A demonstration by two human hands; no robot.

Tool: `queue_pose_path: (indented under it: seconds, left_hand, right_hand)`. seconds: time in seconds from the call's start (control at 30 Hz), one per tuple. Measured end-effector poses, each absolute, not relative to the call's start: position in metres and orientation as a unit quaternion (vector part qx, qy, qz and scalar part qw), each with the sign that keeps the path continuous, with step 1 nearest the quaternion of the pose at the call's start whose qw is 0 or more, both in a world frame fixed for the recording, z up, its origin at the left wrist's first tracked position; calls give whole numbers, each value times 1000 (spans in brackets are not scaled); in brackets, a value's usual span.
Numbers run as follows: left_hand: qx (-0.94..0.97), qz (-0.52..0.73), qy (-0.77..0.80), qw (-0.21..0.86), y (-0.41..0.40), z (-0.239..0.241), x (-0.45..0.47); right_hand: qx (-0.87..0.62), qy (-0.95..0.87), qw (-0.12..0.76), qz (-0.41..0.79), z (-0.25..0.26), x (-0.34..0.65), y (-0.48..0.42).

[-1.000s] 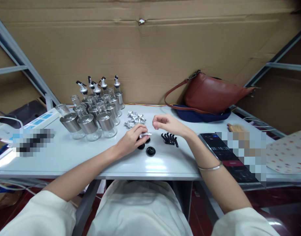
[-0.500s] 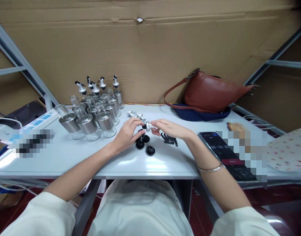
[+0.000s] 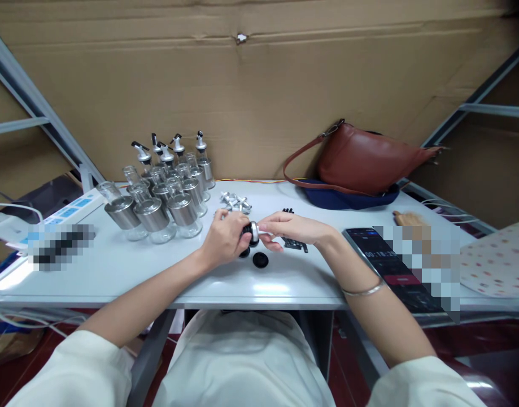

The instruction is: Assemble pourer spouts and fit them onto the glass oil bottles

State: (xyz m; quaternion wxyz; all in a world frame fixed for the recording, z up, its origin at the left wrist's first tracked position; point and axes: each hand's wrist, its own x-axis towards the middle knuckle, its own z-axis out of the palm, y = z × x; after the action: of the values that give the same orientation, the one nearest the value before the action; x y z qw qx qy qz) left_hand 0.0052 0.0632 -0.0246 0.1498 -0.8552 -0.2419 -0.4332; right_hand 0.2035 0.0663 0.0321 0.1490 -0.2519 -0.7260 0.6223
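Note:
Between my two hands is a pour spout with a silver collar and a black ribbed stopper. My left hand is closed around the black stopper end. Thumb and fingers of my right hand pinch the silver end from the other side. Just below, a round black cap lies on the table, with more black caps partly hidden under my left hand. Several silver spout parts lie behind my hands. Small black levers sit beside and partly beneath my right hand.
Glass bottles with steel sleeves stand at the left, several topped with spouts. A brown leather bag rests on dark blue cloth at the back right. A phone showing a timer lies right of my right arm.
My left hand has closed further around the stopper end, its fingers now curled. The spout has come slightly lower, and my right hand still pinches its silver end.

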Motion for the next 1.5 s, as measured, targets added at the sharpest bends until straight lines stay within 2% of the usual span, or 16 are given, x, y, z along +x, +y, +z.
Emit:
queue_pose_path:
  seconds: [0.13, 0.23, 0.37, 0.53, 0.77, 0.97, 1.1, 1.17, 1.27, 1.37, 1.5]
  left_hand:
    - [-851, -430, -218, 208, 72, -23, 15]
    - [-861, -418, -197, 213, 81, -17, 14]
    - [-876, -403, -205, 164, 90, -12, 5]
    - [-875, -399, -254, 97, 90, -6, 0]
    - [-846, -417, -333, 10, 82, 0, 2]
    - [-794, -448, -379, -156, 78, 5, 10]
    - [-740, -403, -372, -389, 79, 10, 12]
    - [-693, -368, -355, -508, 78, 12, 11]
    - [-616, -332, -347, -625, 74, 15, 8]
    - [-565, -308, -348, -682, 72, 15, 5]
    - [-538, -339, -339, -694, 72, 12, 2]
  right_hand:
    - [-245, -703, 158, 649, 27, 207, 70]
    - [-253, -704, 188, 637, 23, 207, 70]
    - [-279, -743, 272, 544, 18, 197, 68]
    - [-285, -781, 334, 445, 15, 186, 64]
    - [-326, -839, 374, 222, 13, 182, 57]
    - [-276, -881, 370, -105, 12, 186, 65]
    - [-264, -869, 341, -243, 13, 193, 69]
    - [-264, -868, 330, -261, 12, 196, 70]
    - [-262, -875, 328, -240, 8, 199, 71]
    - [-256, -878, 341, -217, 2, 202, 72]
    - [-258, -870, 354, -229, -5, 205, 72]
